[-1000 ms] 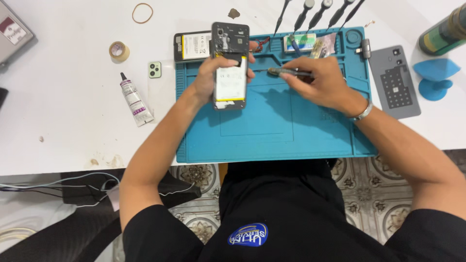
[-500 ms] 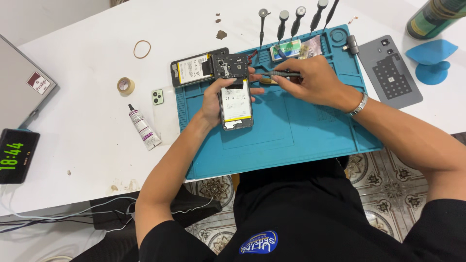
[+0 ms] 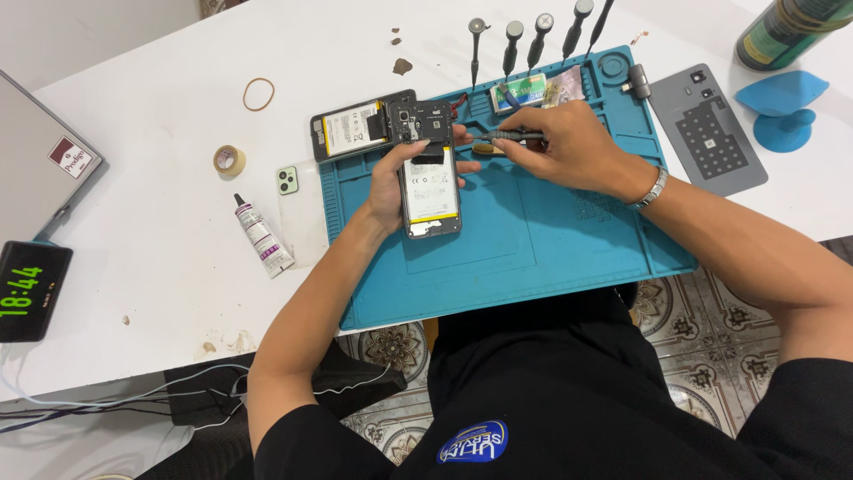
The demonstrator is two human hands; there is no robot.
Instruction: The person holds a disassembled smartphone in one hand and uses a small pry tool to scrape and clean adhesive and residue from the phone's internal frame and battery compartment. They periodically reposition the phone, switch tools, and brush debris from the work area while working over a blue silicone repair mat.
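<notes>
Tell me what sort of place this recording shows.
Most likely a phone repair bench: an opened phone held over a blue work mat, a row of screwdrivers above it, and a removed back cover beside it.

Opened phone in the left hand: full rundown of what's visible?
The opened phone is a dark, rectangular handset with its back cover off, showing a white-labelled battery in the lower part and a dark board and camera area at the top. It is held above the blue work mat, long axis pointing away from the person. The left hand grips its sides; the right hand brings a slim dark tool toward its top edge.
</notes>
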